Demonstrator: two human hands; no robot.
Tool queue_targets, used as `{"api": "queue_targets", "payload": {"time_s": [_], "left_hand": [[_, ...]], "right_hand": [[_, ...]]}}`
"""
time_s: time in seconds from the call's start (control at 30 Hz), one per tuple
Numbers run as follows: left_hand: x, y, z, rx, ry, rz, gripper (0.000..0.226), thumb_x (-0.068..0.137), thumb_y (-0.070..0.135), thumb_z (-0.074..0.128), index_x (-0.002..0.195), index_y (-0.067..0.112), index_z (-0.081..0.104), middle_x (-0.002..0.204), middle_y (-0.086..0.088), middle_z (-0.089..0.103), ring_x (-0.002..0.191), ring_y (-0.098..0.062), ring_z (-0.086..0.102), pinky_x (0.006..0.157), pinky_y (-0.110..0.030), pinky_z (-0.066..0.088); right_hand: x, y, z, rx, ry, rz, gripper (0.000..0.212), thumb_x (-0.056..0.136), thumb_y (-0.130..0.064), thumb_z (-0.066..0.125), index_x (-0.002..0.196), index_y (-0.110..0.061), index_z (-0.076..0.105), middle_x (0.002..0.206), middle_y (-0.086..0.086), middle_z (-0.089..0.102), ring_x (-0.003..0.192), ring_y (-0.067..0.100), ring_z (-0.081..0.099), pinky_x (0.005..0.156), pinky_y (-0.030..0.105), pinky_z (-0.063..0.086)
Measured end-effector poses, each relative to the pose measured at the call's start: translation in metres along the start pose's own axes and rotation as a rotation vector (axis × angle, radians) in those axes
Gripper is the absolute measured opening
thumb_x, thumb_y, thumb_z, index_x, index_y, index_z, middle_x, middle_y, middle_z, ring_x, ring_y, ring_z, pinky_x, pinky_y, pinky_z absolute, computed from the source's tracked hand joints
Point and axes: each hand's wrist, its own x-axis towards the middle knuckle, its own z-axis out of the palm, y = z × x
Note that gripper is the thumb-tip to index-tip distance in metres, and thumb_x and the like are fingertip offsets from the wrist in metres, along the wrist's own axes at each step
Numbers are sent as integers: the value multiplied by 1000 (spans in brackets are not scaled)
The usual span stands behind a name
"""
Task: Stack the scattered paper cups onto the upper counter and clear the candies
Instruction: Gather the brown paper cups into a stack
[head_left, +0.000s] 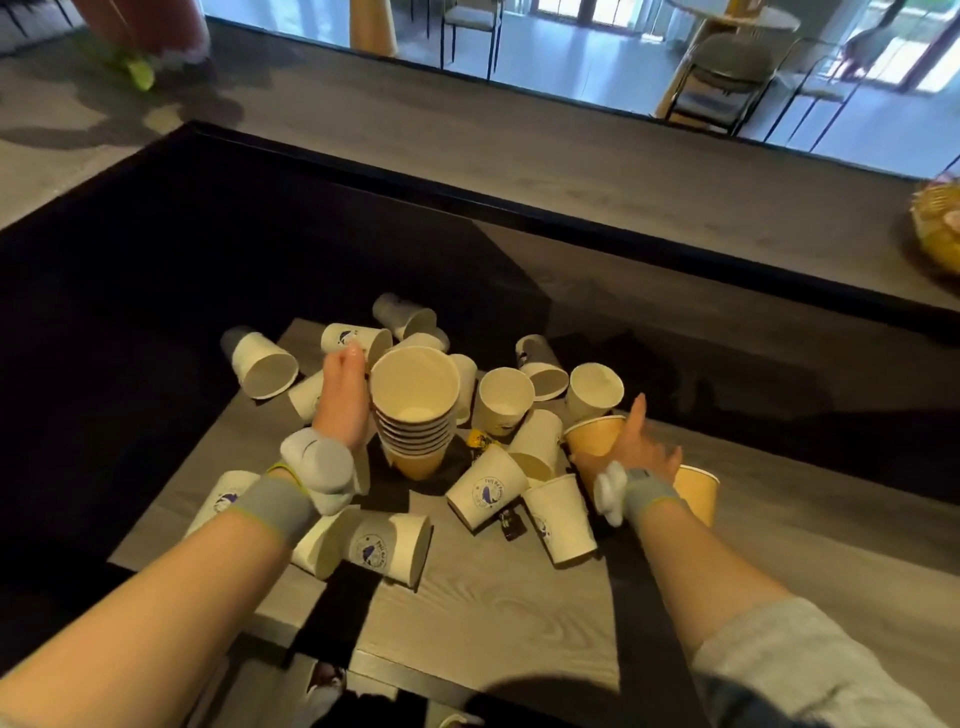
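Note:
My left hand grips a tall stack of nested paper cups, mouth toward me, above the lower counter. My right hand holds a yellow paper cup by its side. Another yellow cup sits just right of that wrist. Several white printed cups lie scattered, among them a tipped cup, a front cup and a far-left cup. A yellow candy and a dark candy lie between the cups.
The upper counter runs across the back, beyond a dark raised ledge. A woven basket stands at its right end. Chairs and a round table stand on the floor beyond. Dark shadow covers the area to the left.

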Motion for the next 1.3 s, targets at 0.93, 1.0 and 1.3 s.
{"api": "queue_targets", "payload": {"time_s": [0.93,1.0,1.3], "left_hand": [[-27,88,-17,297,-45,637,87,61,55,71,136,25,40,135,3,49,113,-6,44,86,-22,44],[-27,72,-20,410,-39,603,86,63,49,74,138,23,39,135,0,49,112,-6,42,88,-26,44],[-20,14,-19,760,-182,506,113,53,69,71,144,22,23,151,-2,25,140,-22,24,114,-47,25]], "right_hand": [[-86,-54,-44,1006,344,-547,65,88,-20,58,143,-32,25,125,-3,52,120,12,45,100,32,41],[-63,-32,-32,803,516,-309,61,86,-21,58,140,-28,32,127,1,52,125,23,41,106,45,33],[-25,70,1,353,3,153,93,79,-35,69,147,-29,7,154,18,8,135,47,23,105,60,31]]}}
